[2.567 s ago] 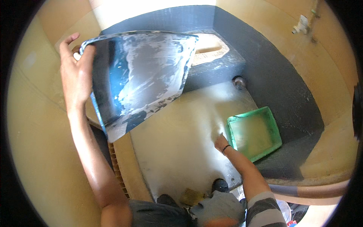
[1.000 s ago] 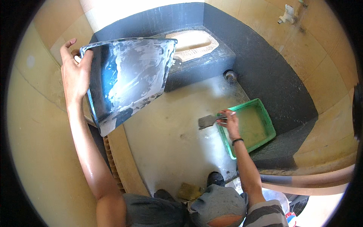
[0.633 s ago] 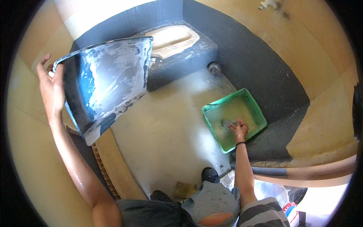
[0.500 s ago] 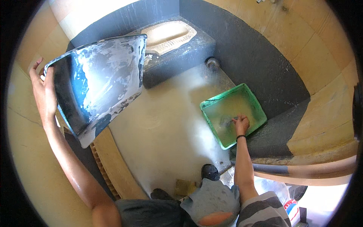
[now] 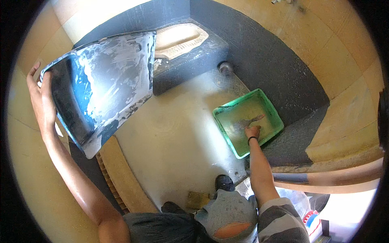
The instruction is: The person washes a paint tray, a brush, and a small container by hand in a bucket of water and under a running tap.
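Observation:
My left hand (image 5: pixel 43 93) grips the left edge of a large panel (image 5: pixel 111 77), thumb on its face, and holds it tilted up. The panel is blue and black, with broad grey-white patches over its face. On the right, my right hand (image 5: pixel 252 131) reaches down into a green rectangular tub (image 5: pixel 278 126) of cloudy yellowish water. Its fingers are closed at a slim brownish-grey thing (image 5: pixel 256 118) with a handle-like end, partly in the water. The murk hides the rest of that thing, so its kind is unclear.
A squat toilet pan (image 5: pixel 184 38) is set in a dark raised step behind the panel. A short pipe end (image 5: pixel 225 67) lies by the dark wall. Wet, milky floor (image 5: pixel 170 117) spreads between panel and tub. A yellowish board (image 5: pixel 121 174) lies along the left wall.
My right hand has moved slightly left and nearer within the tub, and the slim thing now shows above its fingers. My left hand and the panel have shifted a little left and up.

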Action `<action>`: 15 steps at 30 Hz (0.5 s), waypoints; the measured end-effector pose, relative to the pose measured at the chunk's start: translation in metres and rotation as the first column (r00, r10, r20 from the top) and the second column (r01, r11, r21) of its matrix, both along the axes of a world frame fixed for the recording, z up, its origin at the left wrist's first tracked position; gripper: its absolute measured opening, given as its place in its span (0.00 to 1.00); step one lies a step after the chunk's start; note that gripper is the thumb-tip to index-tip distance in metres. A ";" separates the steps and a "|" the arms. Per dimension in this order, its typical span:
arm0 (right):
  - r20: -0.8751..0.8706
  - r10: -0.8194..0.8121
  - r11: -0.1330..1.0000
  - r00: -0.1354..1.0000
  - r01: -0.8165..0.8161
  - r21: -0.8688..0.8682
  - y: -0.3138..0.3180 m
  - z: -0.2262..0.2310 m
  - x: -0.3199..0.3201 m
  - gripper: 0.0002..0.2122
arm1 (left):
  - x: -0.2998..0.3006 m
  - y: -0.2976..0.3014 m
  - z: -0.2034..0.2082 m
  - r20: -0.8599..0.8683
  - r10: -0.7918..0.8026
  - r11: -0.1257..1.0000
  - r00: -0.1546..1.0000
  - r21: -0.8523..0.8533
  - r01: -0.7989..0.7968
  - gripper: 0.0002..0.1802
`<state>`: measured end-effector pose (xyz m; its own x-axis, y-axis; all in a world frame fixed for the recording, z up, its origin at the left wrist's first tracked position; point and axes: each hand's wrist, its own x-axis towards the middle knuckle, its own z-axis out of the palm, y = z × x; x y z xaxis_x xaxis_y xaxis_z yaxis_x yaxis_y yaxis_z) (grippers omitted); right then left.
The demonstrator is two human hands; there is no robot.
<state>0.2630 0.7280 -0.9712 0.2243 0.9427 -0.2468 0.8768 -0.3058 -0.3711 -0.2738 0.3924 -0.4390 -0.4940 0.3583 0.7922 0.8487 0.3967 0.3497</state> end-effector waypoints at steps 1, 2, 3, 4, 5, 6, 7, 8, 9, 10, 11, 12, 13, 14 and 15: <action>-0.057 -0.017 0.997 0.998 0.013 -0.073 -0.005 -0.012 0.003 0.45 | 0.001 0.004 -0.001 0.086 -0.042 0.999 0.995 0.009 0.042 0.32; -0.111 -0.039 0.989 0.993 0.022 -0.149 -0.013 -0.018 0.005 0.51 | -0.004 0.006 -0.004 -0.002 -0.041 0.999 0.999 0.003 0.041 0.32; -0.272 0.148 0.946 0.951 -0.216 -0.240 -0.038 -0.004 -0.043 0.54 | -0.003 -0.019 0.017 -0.040 0.001 1.000 0.999 -0.026 -0.002 0.32; -0.365 0.250 0.884 0.897 -0.365 -0.291 -0.055 0.024 -0.048 0.57 | -0.014 -0.013 -0.003 -0.058 0.007 1.000 0.998 -0.024 -0.008 0.33; -0.264 0.227 0.900 0.937 -0.306 -0.311 -0.055 0.019 -0.032 0.57 | -0.018 0.002 -0.014 -0.074 -0.012 1.000 0.997 -0.005 0.012 0.33; -0.171 0.208 0.906 0.963 -0.255 -0.337 -0.056 0.010 -0.019 0.58 | -0.025 0.012 -0.023 -0.047 -0.063 0.998 0.997 -0.010 0.063 0.34; -0.198 0.221 0.897 0.955 -0.279 -0.342 -0.064 0.013 -0.042 0.58 | -0.029 -0.005 -0.003 -0.130 -0.001 0.999 0.992 -0.047 -0.005 0.33; -0.400 0.262 0.871 0.878 -0.394 -0.294 -0.064 0.021 -0.054 0.58 | -0.028 -0.011 0.001 -0.121 -0.004 0.999 0.993 -0.033 0.000 0.33; -0.576 0.287 0.843 0.765 -0.487 -0.227 -0.068 0.032 -0.061 0.57 | -0.028 -0.010 0.000 -0.104 -0.016 1.000 0.994 -0.021 0.014 0.33; -0.573 0.282 0.846 0.769 -0.481 -0.229 -0.076 0.041 -0.072 0.57 | -0.034 -0.010 -0.002 -0.101 -0.022 1.000 0.995 -0.021 0.020 0.33; -0.470 0.362 0.834 0.805 -0.505 -0.223 -0.092 0.058 -0.088 0.50 | -0.041 -0.015 -0.004 -0.134 -0.028 0.999 0.991 -0.039 0.023 0.33; -0.358 0.426 0.825 0.831 -0.519 -0.223 -0.101 0.065 -0.087 0.43 | -0.043 -0.011 -0.006 -0.164 -0.047 0.998 0.985 -0.059 0.037 0.32; -0.358 0.417 0.828 0.836 -0.511 -0.229 -0.107 0.059 -0.080 0.43 | -0.042 -0.007 -0.007 -0.161 -0.056 0.997 0.985 -0.064 0.046 0.32; -0.231 0.440 0.840 0.868 -0.488 -0.235 -0.113 0.054 -0.078 0.32 | -0.044 -0.007 -0.008 -0.140 -0.062 0.997 0.988 -0.062 0.053 0.33; -0.101 0.456 0.851 0.884 -0.467 -0.240 -0.116 0.050 -0.076 0.22 | -0.045 -0.007 -0.008 -0.119 -0.066 0.996 0.991 -0.061 0.059 0.33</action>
<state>0.1871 0.6116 -0.9211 -0.2357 0.8411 -0.4869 0.9265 0.0434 -0.3737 -0.3187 0.3854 -0.4472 -0.3712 0.4320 0.8219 0.9071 0.3577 0.2217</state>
